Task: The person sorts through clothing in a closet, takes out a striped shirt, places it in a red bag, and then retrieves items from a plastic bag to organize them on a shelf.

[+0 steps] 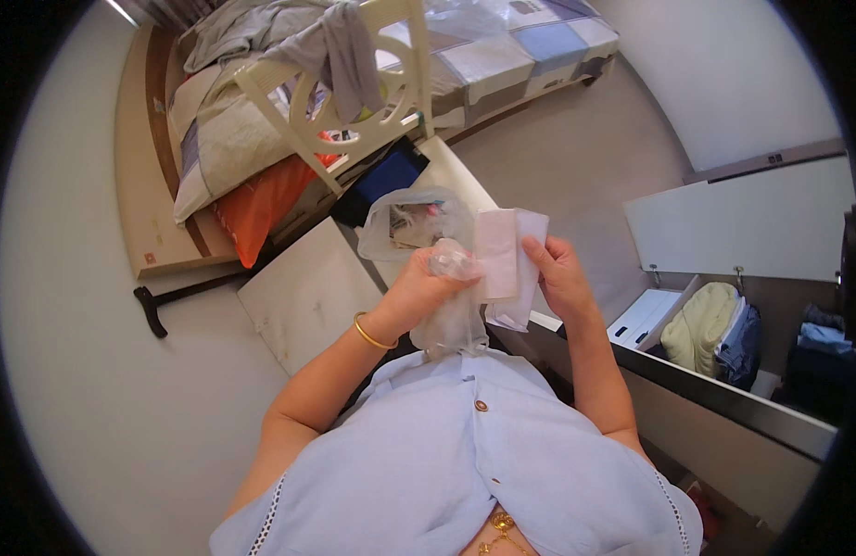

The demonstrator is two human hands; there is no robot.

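My left hand (424,285), with a gold bangle at its wrist, grips a bunched clear plastic bag (450,258). Its fingertips also reach the edge of a folded pinkish-white paper (497,254). My right hand (556,271) pinches a second folded white paper (531,278) between thumb and fingers; the two papers overlap. Just beyond my left hand, a translucent plastic bag (379,226) stands open on the chair seat (459,170), with small items inside that I cannot make out. More of the clear plastic hangs below my hands against my light blue shirt.
A cream chair (428,69) with a grey cloth (344,62) over its back stands by the bed (497,69). A blue and black flat item (389,174) lies at the seat's edge. At left a black-handled cane (151,313) sticks out; at right an opened cabinet (740,222) holds folded clothes.
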